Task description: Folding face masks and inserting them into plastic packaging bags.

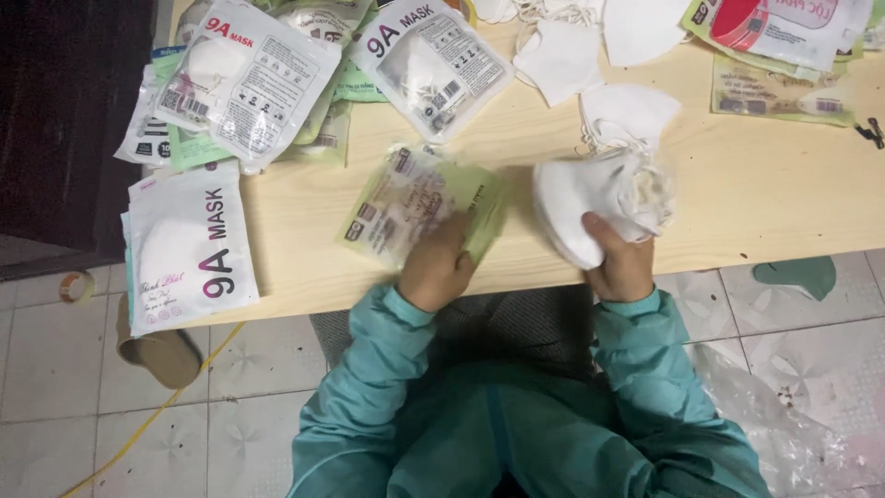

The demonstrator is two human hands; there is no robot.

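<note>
At table edge, left hand (435, 269) presses curled fingers onto a green-backed packet (419, 205) — right hand (619, 263) clamps folded white masks (599, 198).

Pale wooden counter (756, 194). Sealed white mask packets (244, 78) crowd its far left corner; one packet (189, 244) overhangs the left edge. Loose white masks (590, 55) lie along the far edge, green-edged packets (779, 65) at the far right corner.
</note>
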